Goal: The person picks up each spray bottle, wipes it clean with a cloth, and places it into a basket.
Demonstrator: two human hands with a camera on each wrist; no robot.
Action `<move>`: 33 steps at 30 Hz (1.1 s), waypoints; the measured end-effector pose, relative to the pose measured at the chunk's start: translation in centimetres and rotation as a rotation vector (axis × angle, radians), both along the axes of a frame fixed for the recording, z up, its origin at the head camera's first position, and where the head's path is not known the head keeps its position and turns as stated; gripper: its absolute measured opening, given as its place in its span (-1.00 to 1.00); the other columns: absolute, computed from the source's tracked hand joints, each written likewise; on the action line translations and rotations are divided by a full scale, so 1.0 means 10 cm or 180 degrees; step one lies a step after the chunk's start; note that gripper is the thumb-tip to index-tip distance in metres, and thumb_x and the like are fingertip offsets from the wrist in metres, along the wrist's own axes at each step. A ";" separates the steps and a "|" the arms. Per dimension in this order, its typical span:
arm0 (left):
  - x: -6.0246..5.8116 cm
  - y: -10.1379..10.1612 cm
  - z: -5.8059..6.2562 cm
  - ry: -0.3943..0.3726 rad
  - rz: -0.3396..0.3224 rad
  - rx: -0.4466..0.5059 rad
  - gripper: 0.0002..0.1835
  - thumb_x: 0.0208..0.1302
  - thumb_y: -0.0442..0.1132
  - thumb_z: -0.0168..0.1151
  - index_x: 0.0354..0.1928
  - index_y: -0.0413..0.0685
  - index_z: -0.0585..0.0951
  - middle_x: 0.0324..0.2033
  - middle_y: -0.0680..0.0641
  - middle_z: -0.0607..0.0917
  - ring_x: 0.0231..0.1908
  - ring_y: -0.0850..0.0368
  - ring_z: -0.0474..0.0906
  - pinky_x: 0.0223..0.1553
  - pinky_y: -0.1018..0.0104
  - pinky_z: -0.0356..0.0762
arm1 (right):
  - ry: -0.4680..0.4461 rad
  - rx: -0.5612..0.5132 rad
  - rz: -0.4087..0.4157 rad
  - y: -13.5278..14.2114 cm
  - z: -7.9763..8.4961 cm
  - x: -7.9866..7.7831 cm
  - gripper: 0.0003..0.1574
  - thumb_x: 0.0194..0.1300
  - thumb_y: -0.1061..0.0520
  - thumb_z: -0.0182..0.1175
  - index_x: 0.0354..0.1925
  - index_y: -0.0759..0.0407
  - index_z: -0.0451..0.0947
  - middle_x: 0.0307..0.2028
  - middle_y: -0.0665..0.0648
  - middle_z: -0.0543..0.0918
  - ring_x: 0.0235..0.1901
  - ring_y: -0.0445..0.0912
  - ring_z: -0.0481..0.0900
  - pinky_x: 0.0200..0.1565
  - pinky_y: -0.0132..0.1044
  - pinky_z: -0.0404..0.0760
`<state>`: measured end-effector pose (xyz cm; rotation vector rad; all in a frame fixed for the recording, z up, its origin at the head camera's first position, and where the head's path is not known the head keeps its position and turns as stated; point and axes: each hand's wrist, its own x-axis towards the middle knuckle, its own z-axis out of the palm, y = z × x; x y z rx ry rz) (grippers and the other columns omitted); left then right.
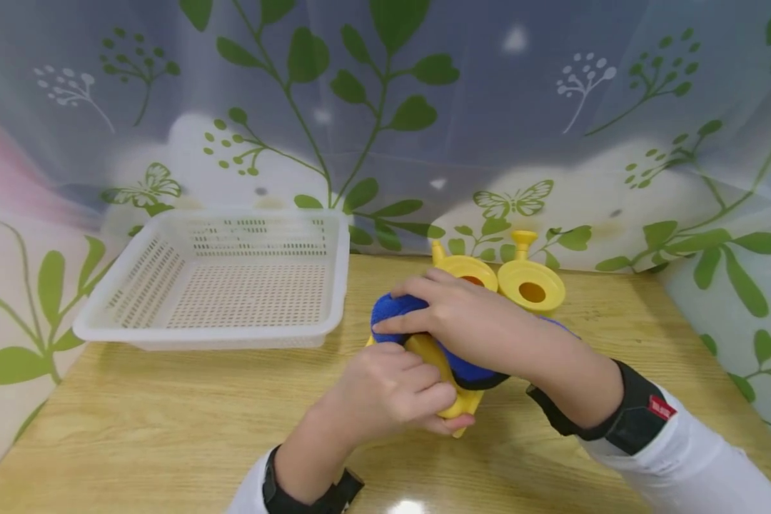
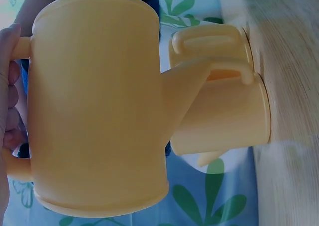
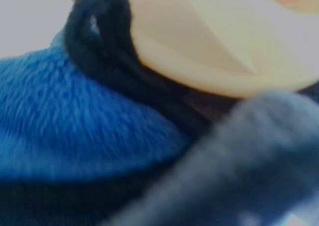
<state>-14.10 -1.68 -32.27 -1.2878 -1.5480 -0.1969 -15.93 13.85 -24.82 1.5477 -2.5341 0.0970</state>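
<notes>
Watering can [image 2: 99, 106], yellow and smooth-walled, is between the person's two hands above the table [image 1: 167, 400], just right of centre in the head view; it looks tipped over rather than standing, and I can't tell whether any part touches the wood. At far left I see a white basket [image 1: 205, 333] with slotted sides and a mesh floor, well apart from the can. Next comes the left hand [image 1: 395, 392], its fingers curled round the can's handle [image 2: 19, 169]. I'd judge the can to be light, stiff plastic, hard to break, though its rounded wall could slide under a flat palm. That handle is the surest hold; I'd avoid the spout [image 2: 187, 94], where the body could swing. Against the body is a blue cloth [image 1: 395, 310] with a dark edge, soft and limp by its nap, best pinched through its folds. The right hand [image 1: 446, 310] reaches over from the right, holding the cloth between thumb and fingers; the right wrist view is too close and blurred for me to check that grip. Behind it, two more yellow cans [image 1: 510, 285] stand side by side near the patterned curtain [image 1: 321, 93].
</notes>
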 end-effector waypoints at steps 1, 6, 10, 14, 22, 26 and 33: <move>0.00 0.00 0.00 -0.0014 -0.0003 0.0006 -0.57 0.08 0.17 0.19 -0.68 0.13 0.28 -0.78 0.23 0.29 -0.73 0.39 0.19 -0.65 0.56 0.17 | -0.0015 0.0004 0.0033 0.00 -0.01 -0.02 -0.50 0.15 0.21 0.22 0.05 -0.18 0.50 0.12 0.14 0.42 0.06 0.09 0.33 -0.02 -0.07 0.49; -0.03 -0.04 -0.01 -0.0145 -0.0001 -0.0001 -0.55 0.08 0.16 0.20 -0.70 0.13 0.26 -0.80 0.23 0.27 -0.75 0.38 0.18 -0.65 0.57 0.16 | -0.0172 -0.0018 0.0188 0.10 -0.02 -0.05 -0.53 0.16 0.24 0.19 0.02 -0.17 0.53 0.11 0.12 0.40 0.02 0.03 0.35 -0.04 -0.11 0.47; -0.06 -0.08 -0.01 -0.0142 0.0053 -0.0017 -0.54 0.10 0.17 0.19 -0.70 0.13 0.26 -0.81 0.22 0.26 -0.76 0.39 0.11 -0.70 0.59 0.04 | -0.0179 -0.0035 0.0267 0.22 -0.02 -0.04 -0.53 0.16 0.29 0.15 -0.03 -0.18 0.56 0.08 0.10 0.42 -0.10 -0.02 0.36 -0.15 -0.20 0.47; -0.08 -0.11 0.00 -0.0071 0.0129 -0.0027 -0.55 0.10 0.19 0.19 -0.68 0.12 0.27 -0.80 0.22 0.25 -0.76 0.39 0.06 -0.72 0.58 -0.04 | -0.0145 -0.0066 0.0375 0.36 -0.03 0.00 -0.46 0.10 0.38 0.18 -0.06 -0.19 0.57 0.06 0.11 0.43 -0.13 -0.03 0.36 -0.20 -0.22 0.47; -0.11 -0.11 0.00 0.0059 0.0129 -0.0006 -0.57 0.10 0.16 0.17 -0.68 0.13 0.27 -0.81 0.23 0.20 -0.76 0.38 0.01 -0.72 0.57 -0.06 | -0.0187 -0.0066 0.0426 0.58 0.03 0.13 -0.31 -0.01 0.43 0.23 -0.05 -0.28 0.54 0.04 0.08 0.43 -0.13 -0.03 0.36 -0.27 -0.22 0.51; -0.09 -0.10 0.01 0.0093 0.0095 0.0012 -0.56 0.06 0.17 0.20 -0.67 0.12 0.27 -0.80 0.23 0.21 -0.76 0.38 0.03 -0.72 0.57 -0.03 | -0.0188 -0.0039 0.0344 0.57 0.05 0.16 -0.27 -0.01 0.46 0.21 -0.03 -0.29 0.53 0.06 0.08 0.42 -0.08 0.00 0.37 -0.26 -0.20 0.53; -0.06 -0.05 -0.01 0.0098 0.0026 0.0013 -0.57 0.10 0.17 0.18 -0.67 0.11 0.29 -0.78 0.23 0.27 -0.75 0.40 0.11 -0.70 0.60 0.03 | -0.0185 -0.0106 0.0272 0.41 -0.03 0.01 -0.39 0.14 0.39 0.14 0.01 -0.25 0.52 0.11 0.09 0.43 -0.02 -0.02 0.37 -0.16 -0.22 0.50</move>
